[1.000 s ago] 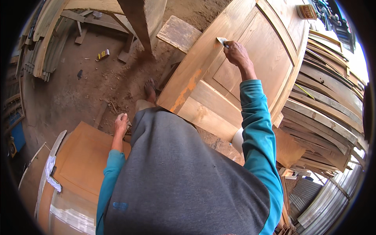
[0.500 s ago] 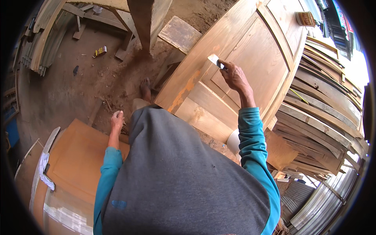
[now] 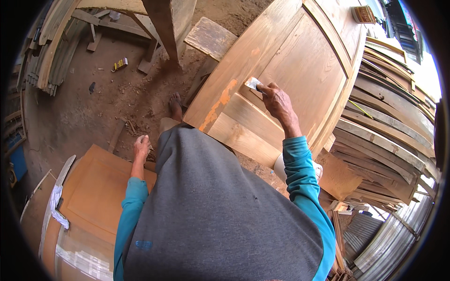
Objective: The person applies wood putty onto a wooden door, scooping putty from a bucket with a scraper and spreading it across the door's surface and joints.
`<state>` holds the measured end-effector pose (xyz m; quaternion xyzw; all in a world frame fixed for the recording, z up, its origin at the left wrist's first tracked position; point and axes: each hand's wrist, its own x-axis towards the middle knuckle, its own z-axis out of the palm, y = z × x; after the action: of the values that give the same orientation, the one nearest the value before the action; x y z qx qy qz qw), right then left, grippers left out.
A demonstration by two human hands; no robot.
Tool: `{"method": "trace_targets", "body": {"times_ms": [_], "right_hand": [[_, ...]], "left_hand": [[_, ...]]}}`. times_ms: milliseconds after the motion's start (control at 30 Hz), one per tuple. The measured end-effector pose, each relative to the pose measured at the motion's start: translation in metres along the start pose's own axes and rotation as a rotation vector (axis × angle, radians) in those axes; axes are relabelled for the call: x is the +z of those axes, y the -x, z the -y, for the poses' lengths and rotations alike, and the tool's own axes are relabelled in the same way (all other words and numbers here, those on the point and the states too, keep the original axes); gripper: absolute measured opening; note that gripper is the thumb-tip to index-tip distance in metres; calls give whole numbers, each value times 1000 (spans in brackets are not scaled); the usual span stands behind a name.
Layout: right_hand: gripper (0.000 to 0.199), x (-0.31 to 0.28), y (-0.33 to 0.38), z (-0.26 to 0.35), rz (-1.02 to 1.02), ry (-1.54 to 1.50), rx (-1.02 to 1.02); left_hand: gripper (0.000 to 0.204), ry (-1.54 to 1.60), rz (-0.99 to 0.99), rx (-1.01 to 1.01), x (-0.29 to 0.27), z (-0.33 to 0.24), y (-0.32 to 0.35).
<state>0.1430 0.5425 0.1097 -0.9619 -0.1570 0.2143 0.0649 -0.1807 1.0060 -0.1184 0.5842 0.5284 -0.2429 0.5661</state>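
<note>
A large panelled wooden door lies tilted in front of me, with an orange filler streak on its near stile. My right hand grips a small flat scraper whose blade rests on the edge of the door's raised panel. My left hand hangs by my side with its fingers curled around something small that I cannot identify, above an orange-brown board. My bare foot stands on the dirt floor beside the door.
Stacked planks fill the right side. A wooden post and a short board stand ahead. More lumber lies at the far left, a small yellow object on the dirt floor. Corrugated metal is at lower right.
My right hand has drawn the scraper along the door toward me, down and left from the far panel. The left hand stayed by my side.
</note>
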Motion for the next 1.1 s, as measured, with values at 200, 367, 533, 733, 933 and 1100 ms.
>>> {"method": "trace_targets", "body": {"times_ms": [200,367,533,733,933,1100], "right_hand": [[38,11,-2,4,-5,57,-42],[38,14,-2,1,-31,91,-109],[37,21,4,4,-57,77,-103],[38,20,0,-8,-55,-1,-141],[39,38,9,-14,-130,-100,-170],[38,44,11,-15,-209,-161,-198]], "left_hand": [[61,-28,-8,19,4,2,4],[62,-13,-11,-10,1,3,8],[62,-15,-16,-12,-1,8,9],[61,11,-23,10,-2,10,8],[61,-6,-28,-10,0,2,14],[61,-27,-45,3,-5,10,12]]}}
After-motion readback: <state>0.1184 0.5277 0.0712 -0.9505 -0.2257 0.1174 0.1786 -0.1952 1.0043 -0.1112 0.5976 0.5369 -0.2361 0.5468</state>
